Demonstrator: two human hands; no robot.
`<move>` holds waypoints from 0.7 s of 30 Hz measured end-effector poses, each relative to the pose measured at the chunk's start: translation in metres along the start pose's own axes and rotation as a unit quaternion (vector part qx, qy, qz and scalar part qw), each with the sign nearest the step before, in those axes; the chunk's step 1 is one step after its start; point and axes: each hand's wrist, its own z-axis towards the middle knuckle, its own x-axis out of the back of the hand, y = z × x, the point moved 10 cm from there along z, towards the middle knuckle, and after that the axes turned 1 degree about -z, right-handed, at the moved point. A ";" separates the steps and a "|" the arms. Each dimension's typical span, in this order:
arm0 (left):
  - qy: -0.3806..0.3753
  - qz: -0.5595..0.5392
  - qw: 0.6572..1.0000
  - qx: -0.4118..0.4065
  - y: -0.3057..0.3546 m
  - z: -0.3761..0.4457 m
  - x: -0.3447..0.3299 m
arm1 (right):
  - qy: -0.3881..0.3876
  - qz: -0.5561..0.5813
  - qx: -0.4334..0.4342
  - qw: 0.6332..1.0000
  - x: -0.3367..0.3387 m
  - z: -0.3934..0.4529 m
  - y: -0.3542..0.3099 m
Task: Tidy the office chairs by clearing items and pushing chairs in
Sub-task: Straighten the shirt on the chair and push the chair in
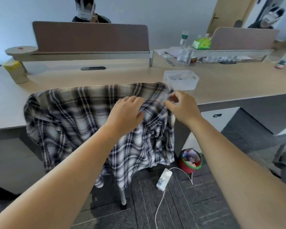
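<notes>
On the floor nearest, a power strip (164, 179) and a red bin (190, 161). Above, draped over the chair (123, 198) back, a plaid shirt (82, 116), bunched near the collar in the left hand (128, 113); grip curled round a fold of cloth. Just beside, right hand (182, 106) with thumb and fingertips closing on the collar edge, pinch looking light. Best lifted straight up with both hands, clearing the chair back before pulling away, lest a sleeve snag. Beyond, the table (105, 76), with a clear box (180, 80) and a paper cup (17, 73).
</notes>
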 end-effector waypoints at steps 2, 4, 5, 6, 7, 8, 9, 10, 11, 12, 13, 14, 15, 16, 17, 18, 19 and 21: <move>-0.051 -0.048 0.998 -0.007 0.032 0.010 -0.017 | 0.003 -0.009 -0.028 1.000 0.027 -0.021 0.026; -0.082 -0.076 0.993 -0.028 0.072 0.017 -0.028 | 0.020 -0.015 -0.063 0.998 0.059 -0.044 0.056; -0.089 -0.089 0.991 -0.041 0.093 0.021 -0.033 | 0.032 -0.015 -0.084 0.996 0.076 -0.056 0.072; -0.095 -0.108 0.988 -0.051 0.114 0.025 -0.039 | 0.042 -0.015 -0.105 0.993 0.093 -0.069 0.090; -0.100 -0.127 0.985 -0.061 0.136 0.029 -0.044 | 0.051 -0.017 -0.127 0.990 0.111 -0.084 0.108; -0.102 -0.145 0.982 -0.071 0.160 0.032 -0.048 | 0.061 -0.018 -0.146 0.987 0.129 -0.100 0.125; -0.105 -0.161 0.978 -0.082 0.186 0.034 -0.051 | 0.070 -0.017 -0.164 0.984 0.146 -0.115 0.143; -0.108 -0.175 0.974 -0.094 0.213 0.035 -0.055 | 0.082 -0.015 -0.180 0.980 0.165 -0.132 0.161; -0.111 -0.186 0.970 -0.106 0.241 0.035 -0.059 | 0.094 -0.014 -0.196 0.976 0.183 -0.149 0.179; -0.116 -0.192 0.967 -0.119 0.269 0.033 -0.064 | 0.108 -0.012 -0.211 0.972 0.202 -0.167 0.197; -0.121 -0.195 0.964 -0.131 0.297 0.031 -0.069 | 0.122 -0.009 -0.226 0.966 0.220 -0.185 0.216; -0.126 -0.200 0.961 -0.142 0.325 0.030 -0.076 | 0.135 -0.005 -0.242 0.961 0.238 -0.203 0.235; -0.131 -0.208 0.958 -0.151 0.352 0.028 -0.082 | 0.146 -0.001 -0.259 0.955 0.254 -0.221 0.255; -0.136 -0.217 0.954 -0.158 0.379 0.026 -0.089 | 0.155 0.000 -0.276 0.949 0.271 -0.239 0.275; -0.143 -0.227 0.950 -0.163 0.405 0.024 -0.095 | 0.162 -0.004 -0.292 0.942 0.287 -0.257 0.292; -0.148 -0.238 0.945 -0.168 0.429 0.023 -0.101 | 0.167 -0.008 -0.307 0.937 0.302 -0.274 0.309; -0.151 -0.250 0.940 -0.174 0.454 0.021 -0.106 | 0.171 -0.010 -0.319 0.932 0.315 -0.291 0.324; -0.166 -0.273 0.929 -0.186 0.501 0.015 -0.117 | 0.182 -0.008 -0.349 0.919 0.339 -0.324 0.355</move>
